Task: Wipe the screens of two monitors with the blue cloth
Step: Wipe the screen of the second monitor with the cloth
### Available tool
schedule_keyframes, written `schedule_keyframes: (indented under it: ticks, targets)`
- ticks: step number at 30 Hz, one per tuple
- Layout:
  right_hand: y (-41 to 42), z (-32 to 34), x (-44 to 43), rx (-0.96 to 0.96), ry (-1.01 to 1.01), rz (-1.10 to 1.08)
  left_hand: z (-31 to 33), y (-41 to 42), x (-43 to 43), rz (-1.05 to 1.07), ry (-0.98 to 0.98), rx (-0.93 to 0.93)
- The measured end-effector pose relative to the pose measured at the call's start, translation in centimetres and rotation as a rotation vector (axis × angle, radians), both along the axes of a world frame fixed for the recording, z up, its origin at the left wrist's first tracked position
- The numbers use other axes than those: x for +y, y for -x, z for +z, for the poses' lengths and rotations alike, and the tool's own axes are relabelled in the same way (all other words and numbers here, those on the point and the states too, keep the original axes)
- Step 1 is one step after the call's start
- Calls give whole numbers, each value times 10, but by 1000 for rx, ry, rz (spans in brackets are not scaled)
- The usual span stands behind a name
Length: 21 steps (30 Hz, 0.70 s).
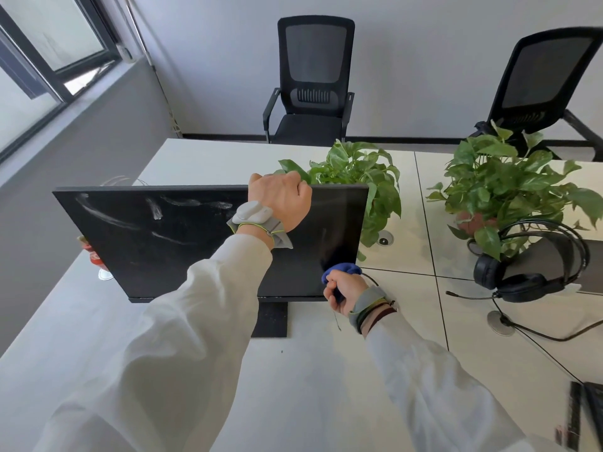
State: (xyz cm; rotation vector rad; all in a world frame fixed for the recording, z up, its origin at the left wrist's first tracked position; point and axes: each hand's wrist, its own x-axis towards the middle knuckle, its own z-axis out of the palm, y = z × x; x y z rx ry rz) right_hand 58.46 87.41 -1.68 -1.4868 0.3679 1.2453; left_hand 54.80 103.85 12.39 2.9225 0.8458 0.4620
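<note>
My left hand (280, 197) grips the top edge of the monitor (182, 249), steadying a panel I judge light and tippy, while my right hand (346, 293) clutches the soft, limp blue cloth (342, 269), bunched at the screen's lower right corner.

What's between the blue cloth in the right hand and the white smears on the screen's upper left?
Head view: the white left sleeve crosses the black monitor screen between blue cloth and white smears; the left hand grips the top edge.
</note>
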Motion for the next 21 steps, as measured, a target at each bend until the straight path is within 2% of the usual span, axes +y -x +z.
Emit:
schedule_keyframes:
  ticks: [4,8,14,17,21]
  targets:
    - [-11,23,11,49,-79,-27,1,0,2,0,4,-3]
    - [-12,40,16,7,-113,-13,0,0,2,2,-1,-4]
    - [-3,7,13,122,-127,-131,1,0,0,-13,0,23]
    - [0,-4,9,104,-75,-81,2,1,2,-19,16,46]
    - [-11,18,15,42,-97,17,4,3,5,-28,24,60]
